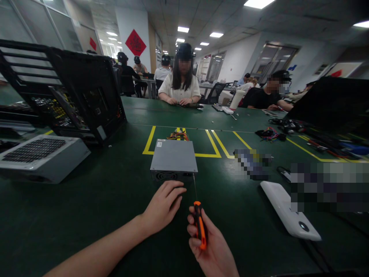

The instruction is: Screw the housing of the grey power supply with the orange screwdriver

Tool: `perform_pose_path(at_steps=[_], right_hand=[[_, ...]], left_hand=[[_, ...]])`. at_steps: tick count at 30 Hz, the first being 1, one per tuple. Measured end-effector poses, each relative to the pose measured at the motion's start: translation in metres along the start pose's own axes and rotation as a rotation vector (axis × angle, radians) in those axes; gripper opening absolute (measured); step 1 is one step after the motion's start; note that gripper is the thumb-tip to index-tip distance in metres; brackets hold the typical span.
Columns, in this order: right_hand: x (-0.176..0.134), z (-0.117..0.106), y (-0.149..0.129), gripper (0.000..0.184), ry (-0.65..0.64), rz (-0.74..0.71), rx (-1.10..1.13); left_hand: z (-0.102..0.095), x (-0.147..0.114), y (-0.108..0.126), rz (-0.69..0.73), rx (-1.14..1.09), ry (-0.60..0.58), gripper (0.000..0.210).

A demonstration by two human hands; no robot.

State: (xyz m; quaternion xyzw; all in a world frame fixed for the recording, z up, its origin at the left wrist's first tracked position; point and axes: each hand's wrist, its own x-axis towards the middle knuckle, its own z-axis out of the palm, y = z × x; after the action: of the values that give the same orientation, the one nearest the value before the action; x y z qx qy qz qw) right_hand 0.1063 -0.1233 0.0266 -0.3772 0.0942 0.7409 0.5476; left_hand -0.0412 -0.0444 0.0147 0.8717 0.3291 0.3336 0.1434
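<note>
"Why is the PSU (174, 154) that way round?"

"It's flat on the table (115, 202), across the near line of yellow tape (211, 155), fan (166, 176) side toward the person. That leaves the cables (180, 135) at the back, out of the hands' way, I'd say."

"And the driver (202, 231)?"

"The right hand (211, 244) is wrapped round its handle, shaft pointing forward, tip by the right end of the near face. Looks a good grip for aiming. I can't tell whether the tip touches anything."

"The left hand (162, 206)?"

"Fingers loosely curved, nothing in them, just before the fan. Perhaps it's there to steady things; contact is hard to make out."

"The case (99, 104) and second supply (67, 161)?"

"Off to the left, well apart, giving both arms room."
</note>
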Motion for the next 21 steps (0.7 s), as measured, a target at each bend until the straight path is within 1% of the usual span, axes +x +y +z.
perform_pose_path(at_steps=[2,3,5,7,9,12,14,16,18,21], right_hand=[[0.0007,-0.0002,-0.0006,0.027,-0.048,0.017,-0.007],[0.001,-0.0005,-0.0007,0.029,-0.081,0.021,0.007],[0.0014,-0.0015,-0.0009,0.024,-0.114,0.009,0.05],[0.0012,-0.0025,-0.0013,0.015,-0.1,-0.019,0.083],[0.0008,-0.0032,-0.0022,0.011,-0.074,-0.047,0.09],[0.0007,-0.0033,-0.0043,0.018,-0.047,-0.018,0.044],[0.0011,-0.0028,-0.0054,0.024,-0.067,0.019,0.019],[0.0012,-0.0022,-0.0056,0.027,-0.117,0.025,0.027],[0.0008,-0.002,-0.0054,0.025,-0.142,-0.008,0.049],[0.0001,-0.0027,-0.0059,0.02,-0.096,-0.022,0.074]], left_hand=[[-0.0045,0.0025,-0.0024,0.08,0.197,0.076,0.038],[-0.0061,0.0039,-0.0035,0.088,0.281,0.088,0.042],[-0.0073,0.0062,-0.0053,0.054,0.404,0.075,0.048],[-0.0061,0.0074,-0.0062,0.009,0.476,0.04,0.051],[-0.0038,0.0076,-0.0063,-0.005,0.519,0.014,0.053],[-0.0018,0.0072,-0.0058,-0.007,0.552,0.001,0.054],[-0.0018,0.0071,-0.0055,-0.01,0.562,-0.002,0.054],[-0.0023,0.0071,-0.0053,-0.008,0.565,-0.002,0.054],[-0.0027,0.0071,-0.0052,-0.005,0.564,0.0,0.053],[-0.0028,0.0071,-0.005,-0.007,0.553,-0.003,0.05]])
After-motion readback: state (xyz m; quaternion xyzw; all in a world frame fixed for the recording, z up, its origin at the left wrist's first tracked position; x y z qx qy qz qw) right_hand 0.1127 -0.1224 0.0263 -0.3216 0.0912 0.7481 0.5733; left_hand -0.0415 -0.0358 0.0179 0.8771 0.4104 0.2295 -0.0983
